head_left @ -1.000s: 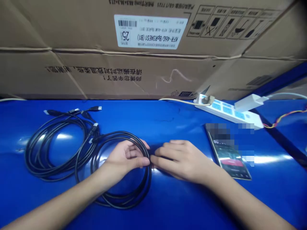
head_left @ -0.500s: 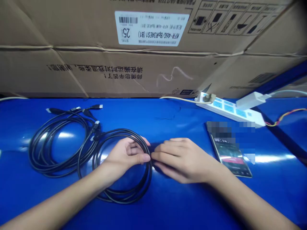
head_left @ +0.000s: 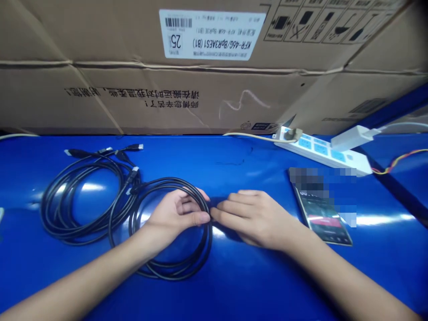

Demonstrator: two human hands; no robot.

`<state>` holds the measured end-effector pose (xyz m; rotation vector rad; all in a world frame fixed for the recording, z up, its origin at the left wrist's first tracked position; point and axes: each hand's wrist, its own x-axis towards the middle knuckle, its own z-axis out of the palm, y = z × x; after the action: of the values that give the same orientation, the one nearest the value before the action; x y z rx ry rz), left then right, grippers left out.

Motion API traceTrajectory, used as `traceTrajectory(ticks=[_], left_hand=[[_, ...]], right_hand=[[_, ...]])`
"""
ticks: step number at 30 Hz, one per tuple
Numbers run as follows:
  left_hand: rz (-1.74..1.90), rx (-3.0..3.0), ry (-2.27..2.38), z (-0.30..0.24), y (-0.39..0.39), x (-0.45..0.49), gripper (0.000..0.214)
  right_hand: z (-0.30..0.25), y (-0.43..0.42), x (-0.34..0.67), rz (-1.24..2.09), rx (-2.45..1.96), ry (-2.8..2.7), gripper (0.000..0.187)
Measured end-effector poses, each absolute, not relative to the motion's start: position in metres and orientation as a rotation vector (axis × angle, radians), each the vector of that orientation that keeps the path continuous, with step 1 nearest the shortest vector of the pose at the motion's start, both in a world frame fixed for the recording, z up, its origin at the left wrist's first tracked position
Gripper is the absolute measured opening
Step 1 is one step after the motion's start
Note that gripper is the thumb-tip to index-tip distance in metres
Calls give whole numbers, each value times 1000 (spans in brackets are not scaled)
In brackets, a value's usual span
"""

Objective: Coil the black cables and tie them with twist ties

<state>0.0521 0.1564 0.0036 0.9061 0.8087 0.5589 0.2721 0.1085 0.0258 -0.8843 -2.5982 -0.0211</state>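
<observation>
A black cable, wound into a coil, lies on the blue surface in front of me. My left hand reaches over it and pinches the coil's right side between thumb and fingers. Just to the right, my right hand is closed in a pinch, its fingertips touching or nearly touching the coil beside my left thumb. Whatever those fingertips hold is hidden. More coiled black cables lie at the left, partly overlapped by the held coil. Several connector ends, such as this plug, show at their top.
A phone with a partly blurred screen lies right of my hands. Behind it sits a white power strip with a plug and a white charger. A large cardboard box with upside-down print stands along the back edge.
My right hand has tilted slightly, its lower fingers tucking further under. The left hand keeps its grip on the coil, and the cables lie as before. The view has shifted a little.
</observation>
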Motion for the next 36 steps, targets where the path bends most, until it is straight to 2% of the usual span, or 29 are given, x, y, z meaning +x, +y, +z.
traceTrajectory(ticks=[2,4,9,12,15,22,30,36], left_hand=[[578,910,805,2,157,52,43],[611,915,793,1,157,52,41],[652,930,739,1,156,54,37],[662,940,715,-1,155,54,36],[674,933,700,-3,155,53,36],[643,933,677,-2,156,52,34],[628,945,690,4,150,53,33],[688,922,756,1,154,53,36]], right_hand=[[25,107,269,228,-966,-2530,32],[26,106,263,634,-1085,-2335,26],[25,106,249,1735,-1175,-1360,30],[21,106,246,2037,-1103,-897,30],[18,105,244,2068,-1108,-758,31],[20,102,238,1928,-1165,-855,39],[20,103,240,1985,-1145,-811,34],[18,105,239,1497,-1257,-1174,30]])
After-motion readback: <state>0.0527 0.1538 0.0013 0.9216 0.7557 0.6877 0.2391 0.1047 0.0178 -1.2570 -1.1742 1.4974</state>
